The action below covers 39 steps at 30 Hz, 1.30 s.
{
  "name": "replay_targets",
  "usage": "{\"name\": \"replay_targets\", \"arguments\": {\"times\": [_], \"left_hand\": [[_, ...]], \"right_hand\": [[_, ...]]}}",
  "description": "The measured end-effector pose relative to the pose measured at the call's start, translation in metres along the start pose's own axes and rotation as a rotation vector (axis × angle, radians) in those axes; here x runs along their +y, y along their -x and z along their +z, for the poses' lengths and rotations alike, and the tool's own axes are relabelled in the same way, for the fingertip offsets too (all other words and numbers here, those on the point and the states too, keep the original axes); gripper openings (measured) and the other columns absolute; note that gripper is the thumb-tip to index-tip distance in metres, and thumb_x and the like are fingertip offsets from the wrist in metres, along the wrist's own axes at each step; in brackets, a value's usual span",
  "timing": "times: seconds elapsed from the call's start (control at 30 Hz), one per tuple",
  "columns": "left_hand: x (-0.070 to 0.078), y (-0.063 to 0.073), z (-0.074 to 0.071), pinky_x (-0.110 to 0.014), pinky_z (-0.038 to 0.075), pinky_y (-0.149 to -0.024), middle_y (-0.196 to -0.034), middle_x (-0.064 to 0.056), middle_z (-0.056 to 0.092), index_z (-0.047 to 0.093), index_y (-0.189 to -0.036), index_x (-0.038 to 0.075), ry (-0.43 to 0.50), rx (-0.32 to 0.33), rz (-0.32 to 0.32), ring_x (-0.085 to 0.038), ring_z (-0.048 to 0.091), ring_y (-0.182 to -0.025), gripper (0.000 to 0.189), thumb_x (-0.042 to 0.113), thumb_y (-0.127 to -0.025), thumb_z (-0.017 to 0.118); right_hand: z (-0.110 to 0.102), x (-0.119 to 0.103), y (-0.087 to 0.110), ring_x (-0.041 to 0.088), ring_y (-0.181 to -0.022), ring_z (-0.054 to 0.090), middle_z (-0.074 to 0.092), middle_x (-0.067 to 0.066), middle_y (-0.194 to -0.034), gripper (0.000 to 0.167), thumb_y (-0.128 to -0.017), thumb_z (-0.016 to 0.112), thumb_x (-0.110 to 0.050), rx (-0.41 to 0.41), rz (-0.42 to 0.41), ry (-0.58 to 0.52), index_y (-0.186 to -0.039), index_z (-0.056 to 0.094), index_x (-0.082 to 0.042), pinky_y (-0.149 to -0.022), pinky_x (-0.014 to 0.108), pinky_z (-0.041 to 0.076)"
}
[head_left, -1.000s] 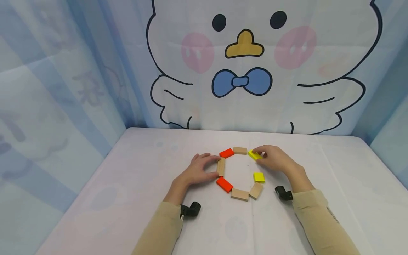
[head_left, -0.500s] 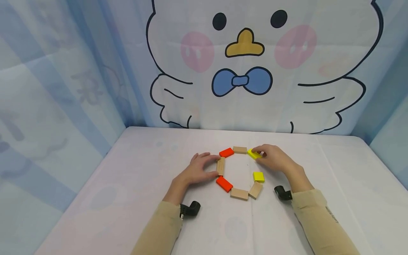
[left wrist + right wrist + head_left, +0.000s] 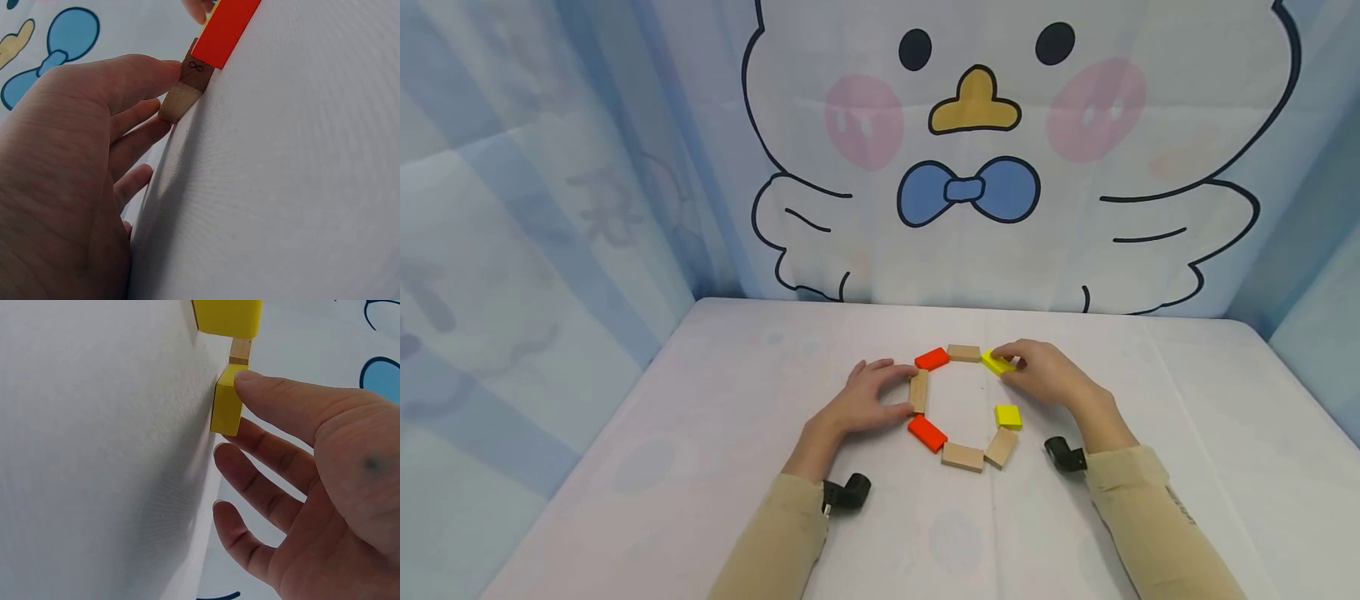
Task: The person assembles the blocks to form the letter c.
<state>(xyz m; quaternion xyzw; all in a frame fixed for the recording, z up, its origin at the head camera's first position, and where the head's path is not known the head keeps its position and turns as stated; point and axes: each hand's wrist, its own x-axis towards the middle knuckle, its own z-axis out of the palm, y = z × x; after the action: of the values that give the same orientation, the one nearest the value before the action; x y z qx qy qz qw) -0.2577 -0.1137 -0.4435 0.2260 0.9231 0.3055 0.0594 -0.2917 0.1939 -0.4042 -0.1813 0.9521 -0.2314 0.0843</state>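
Small flat blocks lie in a ring in the head view. My left hand (image 3: 863, 402) pinches the plain wooden block (image 3: 919, 392) on the ring's left side between thumb and fingers. A red block (image 3: 932, 359) lies beyond it and another red block (image 3: 927, 433) nearer me. At the upper right of the ring, my right hand (image 3: 1047, 372) pinches a yellow block (image 3: 997, 363), its thumb on one side in the right wrist view. That yellow block meets the far wooden block (image 3: 963, 353). A gap separates it from the second yellow block (image 3: 1008, 417) below.
Two more wooden blocks close the near side, one at the front (image 3: 962, 457) and one at the lower right (image 3: 1002, 448). The white table (image 3: 700, 433) ends at a patterned curtain (image 3: 970, 275). Black wrist cameras (image 3: 848, 492) hang by both sleeves.
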Motion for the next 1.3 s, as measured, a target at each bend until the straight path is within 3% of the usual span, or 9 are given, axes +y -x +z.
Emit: {"name": "replay_targets", "arguments": {"times": [1.3], "left_hand": [[-0.0007,0.0007,0.0005,-0.051,0.004,-0.122,-0.148,-0.004,0.052,0.056,-0.145,0.019,0.019,0.01,0.005,-0.027,0.031,-0.145,0.056,0.032,-0.092,0.067]], "right_hand": [[-0.0048,-0.0002,0.0033,0.028,-0.096,0.056,0.063,0.011,-0.111,0.038,-0.097,0.067,-0.015,0.015,0.003,-0.006,-0.133,0.064,-0.006,-0.078,0.039,0.051]]}}
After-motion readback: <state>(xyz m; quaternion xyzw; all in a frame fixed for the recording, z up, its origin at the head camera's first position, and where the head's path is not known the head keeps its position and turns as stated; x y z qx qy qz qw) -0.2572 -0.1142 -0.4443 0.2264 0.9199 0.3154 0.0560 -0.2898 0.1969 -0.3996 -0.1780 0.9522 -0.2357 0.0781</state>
